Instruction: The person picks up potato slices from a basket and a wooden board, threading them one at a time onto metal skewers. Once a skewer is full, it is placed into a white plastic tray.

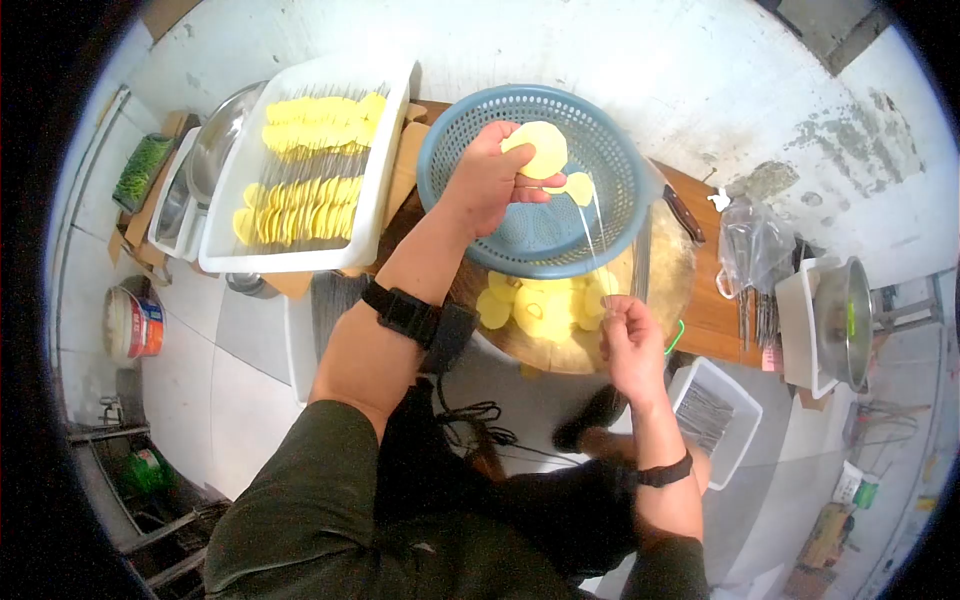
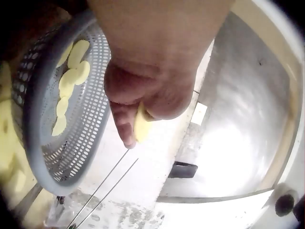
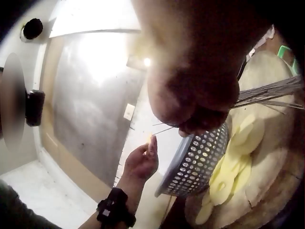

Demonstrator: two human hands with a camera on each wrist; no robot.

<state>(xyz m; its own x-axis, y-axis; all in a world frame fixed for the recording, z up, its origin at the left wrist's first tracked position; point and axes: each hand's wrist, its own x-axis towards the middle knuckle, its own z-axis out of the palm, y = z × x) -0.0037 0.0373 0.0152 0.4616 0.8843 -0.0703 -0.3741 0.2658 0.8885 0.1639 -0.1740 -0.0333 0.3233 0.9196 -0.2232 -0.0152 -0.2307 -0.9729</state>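
My left hand (image 1: 488,182) is raised over the blue plastic basket (image 1: 455,110) and pinches a round yellow potato slice (image 1: 540,150) between thumb and fingers. In the left wrist view that slice (image 2: 141,125) appears edge-on. My right hand (image 1: 634,345), lower and to the right, pinches a thin metal two-pronged skewer (image 1: 588,228). Its prongs point up toward the left hand, their tips close to the fingers in the left wrist view. A few potato slices (image 2: 69,82) lie inside the basket. More slices (image 1: 545,308) are heaped on the round wooden chopping board (image 1: 665,290) below it.
At left, a white tray (image 1: 398,130) holds rows of skewered slices. A knife (image 1: 683,213) and a bundle of bare skewers (image 3: 269,93) lie on the board's right side. Further right are a plastic bag (image 1: 750,240) and a metal bowl (image 1: 845,320). A white bin (image 1: 745,420) of skewers stands below.
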